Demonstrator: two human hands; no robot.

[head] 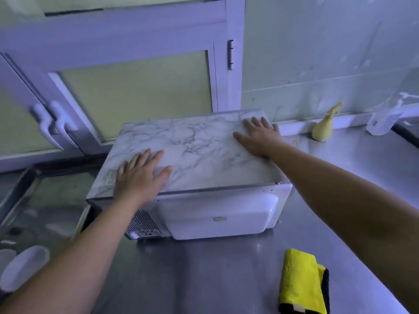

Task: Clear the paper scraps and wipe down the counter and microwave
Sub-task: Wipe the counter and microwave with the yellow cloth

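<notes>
So, counter [226, 268]: steel and broad, bearing everything. It looks slick, so I judge a hard shove would slide whatever stands on it rather than hold it.
microwave [199, 155]: on the counter under the window, vented back panel toward the camera, marbled top up. Its left end looks close to the counter's edge by the sink, so a push that way could send it over.
left hand [140, 175]: flat on the near-left part of the microwave's top, fingers straight and spread, holding nothing.
right hand [258, 137]: flat on the far-right corner of the top, fingers straight and spread, holding nothing. Uneven pressure between the two palms could twist the box.
cloth [299, 284]: folded, yellow with a dark edge, lying on the counter at the near right, well apart from both hands. No wiping can begin until it is picked up.
white dishes [22, 268]: low at the left, blurred, and in the path of anything that falls there.
paper scraps: none visible. Some may lie hidden behind the microwave and get missed.
count: one counter, one microwave, two hands, one cloth, one pump bottle [385, 118], two window handles [54, 123]. The number of dishes is unclear.
</notes>
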